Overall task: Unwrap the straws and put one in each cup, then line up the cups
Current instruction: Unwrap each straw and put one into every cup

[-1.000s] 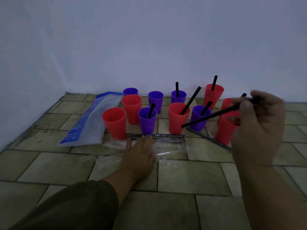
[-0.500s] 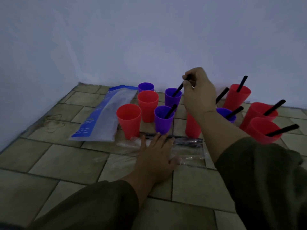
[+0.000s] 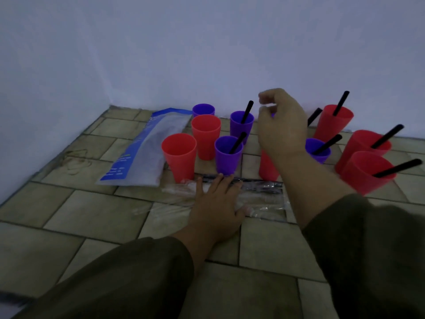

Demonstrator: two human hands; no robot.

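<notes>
**Left hand flat on wrapper, right hand raised over cups**

Left hand (image 3: pixel 216 203) is palm down with fingers straight and spread, pressing on the clear wrapper (image 3: pixel 264 201) that lies on the tiled floor (image 3: pixel 92 215). Its arm comes in from the near edge in a dark sleeve (image 3: pixel 128 277). Right hand (image 3: pixel 280 127) hovers above the cup cluster with the wrist bent. Its fingers are loosely curled with thumb and forefinger a little apart, holding nothing. It hides most of a red cup (image 3: pixel 266 166) below it.

Just left of it, the far purple cup (image 3: pixel 241 127) and the near purple cup (image 3: pixel 228 157) each hold a black straw (image 3: pixel 247 111). Further left, the near red cup (image 3: pixel 179 157) and the red cup behind it (image 3: pixel 205 137) show bare insides. A small purple cup (image 3: pixel 203 109) stands by the wall.

To the right, a low purple cup (image 3: pixel 318 150), a tall red cup (image 3: pixel 333 123) and two red cups at far right (image 3: pixel 363 171) all hold straws. Dark straws (image 3: pixel 259 187) lie inside the wrapper. A blue-white bag (image 3: pixel 147 150) lies flat at left.
</notes>
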